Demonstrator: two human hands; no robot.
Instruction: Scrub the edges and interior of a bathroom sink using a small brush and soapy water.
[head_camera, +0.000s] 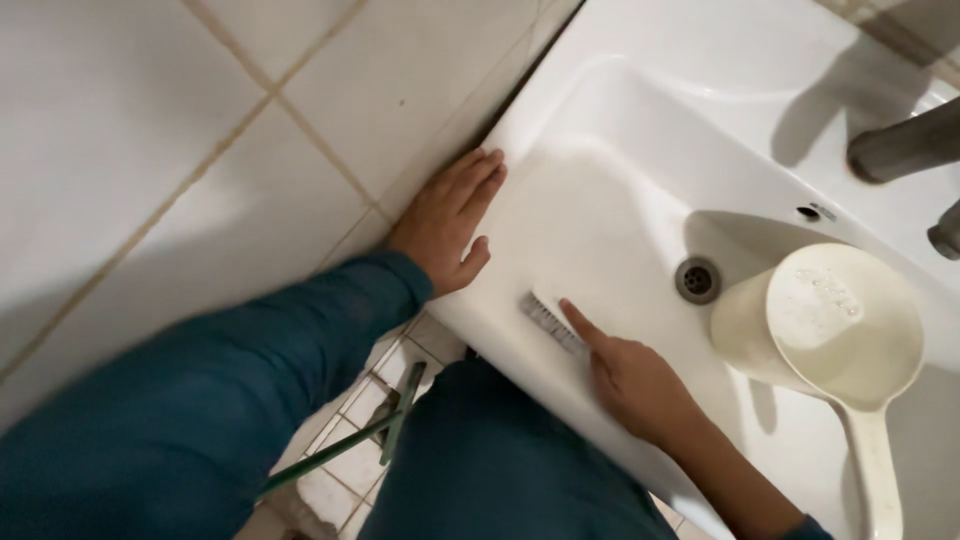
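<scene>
My left hand (446, 217) lies flat, fingers together, on the left rim of a white washbasin (620, 130), by the tiled wall. My right hand (628, 380) presses a small white scrubbing brush (548, 318) against the basin's front rim, index finger stretched along its back. The brush's bristles face the porcelain. Both sleeves are dark teal.
A cream plastic dipper (830, 325) with a long handle lies inside the bowl, beside the metal drain (697, 279). A grey tap (905, 148) juts in at the upper right. White wall tiles (180, 130) fill the left. Below the basin is a green-handled tool (355, 440) on the tiled floor.
</scene>
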